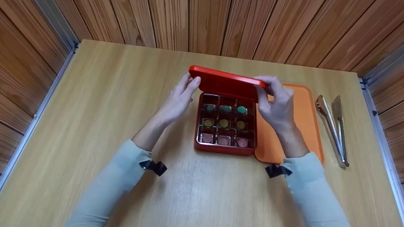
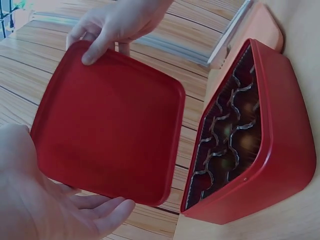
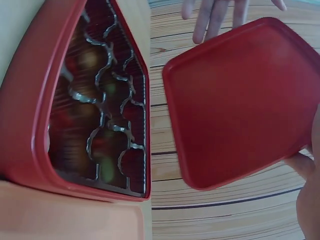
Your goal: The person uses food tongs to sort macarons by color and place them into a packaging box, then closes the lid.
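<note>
A square red lid (image 1: 228, 85) is tilted up over the back edge of a red box (image 1: 224, 149), its inner side facing me. In both wrist views a gap shows between lid and box. My right hand (image 1: 277, 104) pinches the lid's right edge, thumb on the inner face. My left hand (image 1: 178, 100) is at the lid's left edge with fingers extended; in the left wrist view its fingers (image 2: 107, 215) lie along the lid's rim. Inside the box, a dark divided insert (image 2: 225, 130) holds rows of round pieces, green (image 1: 241, 110), yellowish (image 1: 224, 123) and pinkish (image 1: 224, 140).
Right of the box lies an orange tray (image 1: 305, 105), partly under my right forearm. Metal tongs (image 1: 337, 130) with brownish tips lie beyond it, near the table's right side. Wood-plank walls (image 1: 208, 14) enclose the wooden table (image 1: 119, 77) at the back and sides.
</note>
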`<state>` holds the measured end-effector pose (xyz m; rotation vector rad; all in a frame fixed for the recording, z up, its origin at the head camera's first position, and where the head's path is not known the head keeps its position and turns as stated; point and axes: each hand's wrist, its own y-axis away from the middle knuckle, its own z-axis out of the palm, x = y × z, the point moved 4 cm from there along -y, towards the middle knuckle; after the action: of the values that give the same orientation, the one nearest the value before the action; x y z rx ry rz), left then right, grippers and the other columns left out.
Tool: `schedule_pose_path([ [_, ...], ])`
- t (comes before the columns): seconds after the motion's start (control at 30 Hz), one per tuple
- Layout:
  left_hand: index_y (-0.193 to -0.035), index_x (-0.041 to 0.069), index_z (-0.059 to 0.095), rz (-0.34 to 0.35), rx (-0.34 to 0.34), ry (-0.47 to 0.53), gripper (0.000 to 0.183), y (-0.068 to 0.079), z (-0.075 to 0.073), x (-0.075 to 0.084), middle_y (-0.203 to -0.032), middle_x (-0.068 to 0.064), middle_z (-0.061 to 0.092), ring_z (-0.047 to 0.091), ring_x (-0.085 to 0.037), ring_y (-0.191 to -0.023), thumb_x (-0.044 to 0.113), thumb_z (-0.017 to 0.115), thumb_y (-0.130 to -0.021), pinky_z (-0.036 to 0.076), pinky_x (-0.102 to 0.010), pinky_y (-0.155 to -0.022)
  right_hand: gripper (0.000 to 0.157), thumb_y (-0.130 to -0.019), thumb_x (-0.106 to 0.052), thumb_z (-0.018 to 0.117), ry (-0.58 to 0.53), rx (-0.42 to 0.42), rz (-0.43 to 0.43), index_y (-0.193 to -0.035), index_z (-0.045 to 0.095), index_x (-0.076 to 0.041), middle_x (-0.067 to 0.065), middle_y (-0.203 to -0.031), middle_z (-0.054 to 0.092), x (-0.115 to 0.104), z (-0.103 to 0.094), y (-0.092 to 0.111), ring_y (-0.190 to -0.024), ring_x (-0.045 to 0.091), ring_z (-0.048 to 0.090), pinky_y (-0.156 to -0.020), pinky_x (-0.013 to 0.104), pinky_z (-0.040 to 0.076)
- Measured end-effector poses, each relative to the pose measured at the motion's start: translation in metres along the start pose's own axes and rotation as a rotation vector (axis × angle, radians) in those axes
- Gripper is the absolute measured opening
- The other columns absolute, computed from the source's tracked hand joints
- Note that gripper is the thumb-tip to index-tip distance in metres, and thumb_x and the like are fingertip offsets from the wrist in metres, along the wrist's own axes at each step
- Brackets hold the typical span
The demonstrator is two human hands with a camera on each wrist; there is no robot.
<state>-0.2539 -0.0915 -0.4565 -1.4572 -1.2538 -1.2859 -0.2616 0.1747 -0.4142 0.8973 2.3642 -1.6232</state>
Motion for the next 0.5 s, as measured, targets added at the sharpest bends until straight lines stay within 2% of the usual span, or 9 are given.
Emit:
schedule_pose_path([
  [0.07,-0.173,0.006,0.036,0.011,0.009,0.000,0.064,-0.001,0.001,0.000,-0.180,-0.022,0.042,0.039,-0.042,-0.170,0.043,0.042,-0.121,0.047,-0.067,-0.130,0.025,-0.094,0.020,0.075,0.041,0.002,-0.058,-0.114,0.070,0.007,0.024,-0.099,0.082,-0.004,0.000,0.001,-0.087,0.042,0.085,-0.095,0.008,0.059],
  [0.17,-0.173,0.006,0.036,0.018,0.005,0.007,0.063,-0.002,0.001,-0.001,-0.179,-0.023,0.043,0.040,-0.043,-0.169,0.040,0.044,-0.121,0.048,-0.068,-0.129,0.031,-0.089,0.023,0.077,0.093,0.002,-0.135,-0.114,0.071,0.005,0.021,-0.099,0.083,-0.010,0.000,0.003,-0.083,0.038,0.084,-0.082,0.026,0.069],
  [0.27,-0.177,0.009,0.029,0.014,-0.033,0.015,0.067,0.000,0.001,-0.001,-0.183,-0.021,0.037,0.038,-0.043,-0.170,0.039,0.047,-0.120,0.045,-0.070,-0.131,0.035,-0.087,0.024,0.077,0.110,-0.001,-0.183,-0.114,0.071,0.003,0.019,-0.099,0.082,-0.013,0.000,0.005,-0.077,0.036,0.081,-0.066,0.046,0.067],
  [0.3,-0.179,0.009,0.026,0.013,-0.048,0.018,0.070,0.001,0.001,-0.002,-0.184,-0.021,0.035,0.038,-0.044,-0.170,0.038,0.049,-0.119,0.044,-0.070,-0.132,0.035,-0.086,0.024,0.077,0.110,-0.001,-0.193,-0.113,0.072,0.003,0.019,-0.099,0.082,-0.013,0.000,0.006,-0.076,0.036,0.081,-0.064,0.049,0.065],
  [0.4,-0.180,0.011,0.023,0.013,-0.089,0.020,0.077,0.002,0.000,-0.002,-0.182,-0.021,0.038,0.040,-0.043,-0.169,0.041,0.053,-0.115,0.041,-0.070,-0.134,0.035,-0.086,0.024,0.077,0.108,-0.005,-0.210,-0.112,0.073,0.002,0.019,-0.099,0.083,-0.012,0.000,0.008,-0.079,0.036,0.081,-0.067,0.050,0.067],
  [0.5,-0.180,0.011,0.022,0.025,-0.110,0.025,0.084,0.003,0.002,-0.003,-0.178,-0.023,0.042,0.043,-0.043,-0.166,0.044,0.054,-0.110,0.039,-0.069,-0.135,0.035,-0.086,0.026,0.075,0.100,-0.002,-0.219,-0.111,0.073,0.002,0.019,-0.102,0.084,-0.009,-0.001,0.011,-0.087,0.038,0.084,-0.082,0.038,0.070],
])
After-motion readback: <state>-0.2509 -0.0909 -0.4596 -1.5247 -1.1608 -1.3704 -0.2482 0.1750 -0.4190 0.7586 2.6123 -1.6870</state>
